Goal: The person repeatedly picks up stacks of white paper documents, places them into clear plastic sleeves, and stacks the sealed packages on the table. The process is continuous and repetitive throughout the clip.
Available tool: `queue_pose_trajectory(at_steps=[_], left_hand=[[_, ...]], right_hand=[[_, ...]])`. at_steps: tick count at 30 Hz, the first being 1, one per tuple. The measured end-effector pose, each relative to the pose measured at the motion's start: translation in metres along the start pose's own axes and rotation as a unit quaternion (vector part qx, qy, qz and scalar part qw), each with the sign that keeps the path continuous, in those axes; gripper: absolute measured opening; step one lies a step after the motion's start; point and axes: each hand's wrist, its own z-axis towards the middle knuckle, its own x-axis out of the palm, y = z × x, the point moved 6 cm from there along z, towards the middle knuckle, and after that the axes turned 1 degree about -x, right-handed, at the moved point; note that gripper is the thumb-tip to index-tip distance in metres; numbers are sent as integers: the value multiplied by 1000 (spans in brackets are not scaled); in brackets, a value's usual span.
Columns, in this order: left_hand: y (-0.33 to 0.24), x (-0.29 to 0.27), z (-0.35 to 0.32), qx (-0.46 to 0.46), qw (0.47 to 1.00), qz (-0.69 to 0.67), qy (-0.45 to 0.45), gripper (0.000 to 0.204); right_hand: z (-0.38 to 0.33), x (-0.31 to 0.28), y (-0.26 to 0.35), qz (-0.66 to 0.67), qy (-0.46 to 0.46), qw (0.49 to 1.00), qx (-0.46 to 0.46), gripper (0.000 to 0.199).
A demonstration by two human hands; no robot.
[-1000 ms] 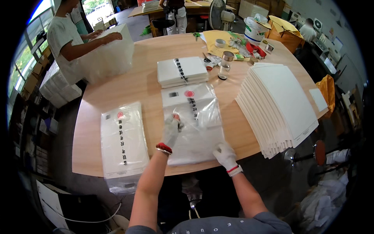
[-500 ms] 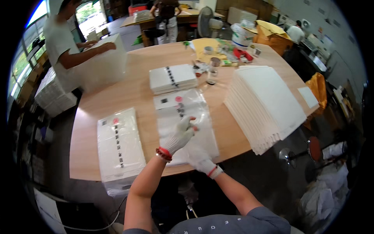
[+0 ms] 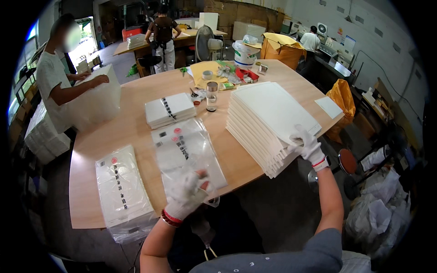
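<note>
My left hand [image 3: 186,195], in a white glove with bare fingertips, is closed on the mouth of a clear plastic bag [image 3: 182,152] with dark print and a red mark. The bag lies flat at the table's near edge; part of its loose film sticks out past my fingers, which are slightly blurred. To the right, my gloved right hand [image 3: 307,145] grips the near right corner of the top white paper sheaf on a tall, fanned stack [image 3: 273,109]. Its fingers lie over the top, and the thumb is partly hidden at the side.
Filled printed bags [image 3: 123,182] overhang the table's near edge at left. A bundle of white packets [image 3: 170,110], a glass jar [image 3: 211,96], a tape roll [image 3: 207,74] and a white bucket [image 3: 245,55] stand farther back. A co-worker [image 3: 57,82] handles a large translucent bag at far left.
My right hand has moved from the plastic bag to the corner of the paper stack. My left hand has come lower, at the bag's near end. The view has turned right.
</note>
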Motion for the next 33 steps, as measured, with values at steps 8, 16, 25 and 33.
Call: queue_pose_trajectory(at_steps=[8, 16, 25, 33], left_hand=[[-68, 121, 3, -284, 576, -727, 245, 39], [-52, 93, -13, -346, 742, -508, 268, 54], [-84, 114, -69, 40, 979, 5, 201, 96], [58, 1, 22, -162, 984, 71, -30, 44]], right_hand=[[-3, -10, 111, -159, -14, 969, -187, 9], [-84, -1, 55, 325, 119, 925, 155, 21], [-117, 135, 169, 431, -119, 838, 313, 51], [-120, 103, 149, 365, -192, 886, 214, 41]])
